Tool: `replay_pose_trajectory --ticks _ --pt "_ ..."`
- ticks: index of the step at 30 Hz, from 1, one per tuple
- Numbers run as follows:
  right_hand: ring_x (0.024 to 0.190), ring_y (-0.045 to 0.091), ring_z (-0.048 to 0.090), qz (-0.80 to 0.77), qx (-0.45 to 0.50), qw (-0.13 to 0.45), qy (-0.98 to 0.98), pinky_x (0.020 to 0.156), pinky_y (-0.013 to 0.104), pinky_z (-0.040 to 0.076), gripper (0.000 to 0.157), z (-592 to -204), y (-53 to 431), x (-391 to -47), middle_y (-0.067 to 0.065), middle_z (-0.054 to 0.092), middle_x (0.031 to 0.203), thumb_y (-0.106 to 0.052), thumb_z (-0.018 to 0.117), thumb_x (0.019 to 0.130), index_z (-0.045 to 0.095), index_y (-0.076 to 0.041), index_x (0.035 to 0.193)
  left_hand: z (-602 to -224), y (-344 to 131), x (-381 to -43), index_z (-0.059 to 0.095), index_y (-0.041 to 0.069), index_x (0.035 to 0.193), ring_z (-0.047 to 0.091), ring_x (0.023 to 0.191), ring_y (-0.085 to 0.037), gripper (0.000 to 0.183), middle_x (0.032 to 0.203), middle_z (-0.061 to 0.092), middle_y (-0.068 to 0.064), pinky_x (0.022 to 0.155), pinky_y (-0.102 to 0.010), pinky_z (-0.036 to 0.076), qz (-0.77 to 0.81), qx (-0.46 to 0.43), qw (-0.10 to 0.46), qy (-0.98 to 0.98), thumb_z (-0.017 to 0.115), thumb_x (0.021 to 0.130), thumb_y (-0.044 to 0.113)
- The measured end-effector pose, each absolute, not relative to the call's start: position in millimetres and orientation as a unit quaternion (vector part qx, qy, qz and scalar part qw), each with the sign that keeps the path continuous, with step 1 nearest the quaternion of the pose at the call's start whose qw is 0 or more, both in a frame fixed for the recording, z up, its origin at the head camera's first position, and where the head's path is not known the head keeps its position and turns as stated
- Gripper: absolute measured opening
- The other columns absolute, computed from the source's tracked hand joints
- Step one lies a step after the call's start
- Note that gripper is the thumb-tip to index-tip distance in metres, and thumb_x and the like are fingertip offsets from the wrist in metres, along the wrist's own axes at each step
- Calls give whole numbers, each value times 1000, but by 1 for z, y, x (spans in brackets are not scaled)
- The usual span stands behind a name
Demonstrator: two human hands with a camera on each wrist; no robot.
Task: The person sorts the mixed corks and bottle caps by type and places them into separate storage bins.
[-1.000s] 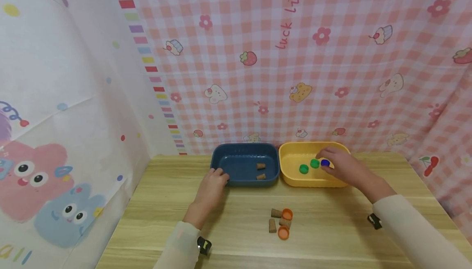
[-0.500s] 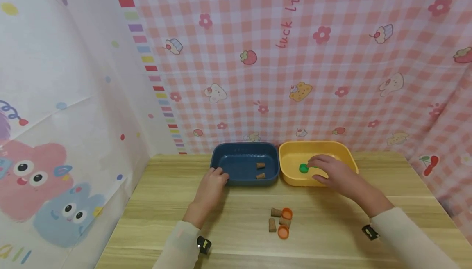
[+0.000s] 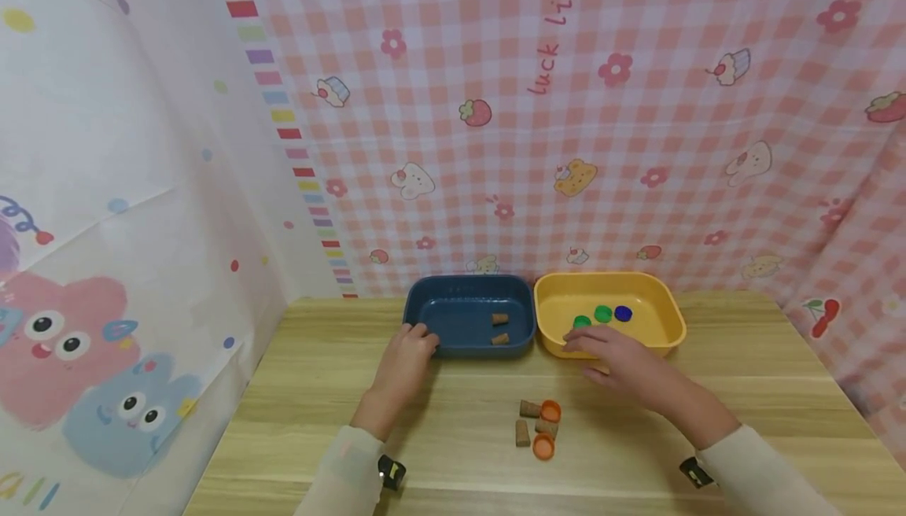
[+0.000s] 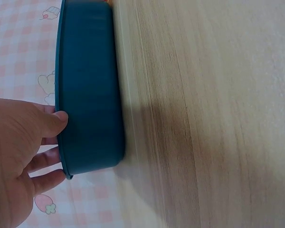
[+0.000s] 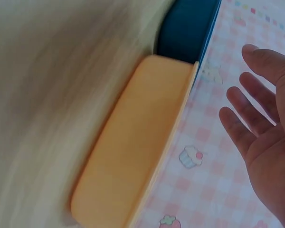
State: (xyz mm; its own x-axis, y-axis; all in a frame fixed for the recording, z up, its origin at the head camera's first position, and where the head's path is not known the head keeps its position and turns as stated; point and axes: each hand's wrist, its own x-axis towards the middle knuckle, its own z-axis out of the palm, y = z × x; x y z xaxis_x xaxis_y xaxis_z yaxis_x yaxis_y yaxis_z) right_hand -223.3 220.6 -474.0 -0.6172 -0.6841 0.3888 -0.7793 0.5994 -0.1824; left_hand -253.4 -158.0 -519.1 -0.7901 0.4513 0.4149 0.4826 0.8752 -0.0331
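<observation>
My left hand (image 3: 406, 359) holds the rim of a dark blue tray (image 3: 453, 286) at its front left corner. In the left wrist view the thumb lies on the tray's outer wall and the fingers reach over the rim. Two corks (image 3: 500, 318) lie inside that tray. My right hand (image 3: 626, 363) has nothing in it, its fingers loosely extended over the front edge of the yellow tray (image 3: 658, 307). Two green bottle caps (image 3: 603, 314) and a blue bottle cap (image 3: 623, 314) are in the yellow tray; the nearer green one is partly covered by the fingers.
On the wooden table (image 3: 453, 461), in front of the trays, lie three corks (image 3: 522, 433) and two orange bottle caps (image 3: 543, 447) in a loose cluster. Both trays stand side by side against a pink checked cloth (image 3: 495, 154) at the back.
My right hand has come away from the blue cap, moving left and toward the front edge of the yellow tray. The blue cap stays in the tray. My left hand has not moved.
</observation>
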Motion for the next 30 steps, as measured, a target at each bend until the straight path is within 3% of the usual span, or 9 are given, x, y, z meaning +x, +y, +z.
replay_pose_trajectory --ticks 8,23,30 --pt "116 26 66 167 423 88 -886 96 45 57 38 -489 211 -210 5 70 128 -9 83 85 70 -12 120 -518 -157 -253 79 9 94 54 75 -23 7 86 67 -7 75 -37 52 -32 -243 203 -948 73 94 6" --pt "125 32 61 170 405 -45 -897 103 48 53 44 -515 189 -201 11 63 140 -2 77 89 68 -10 131 -516 -157 -252 78 11 92 53 74 -24 6 84 65 -6 74 -36 51 -25 -244 204 -948 74 92 7" --pt "118 27 63 162 415 -50 -894 100 42 55 41 -525 185 -202 5 66 134 -5 82 85 71 -14 124 -515 -156 -251 78 11 93 51 74 -24 6 84 63 -6 74 -36 50 -27 -242 199 -949 74 92 7"
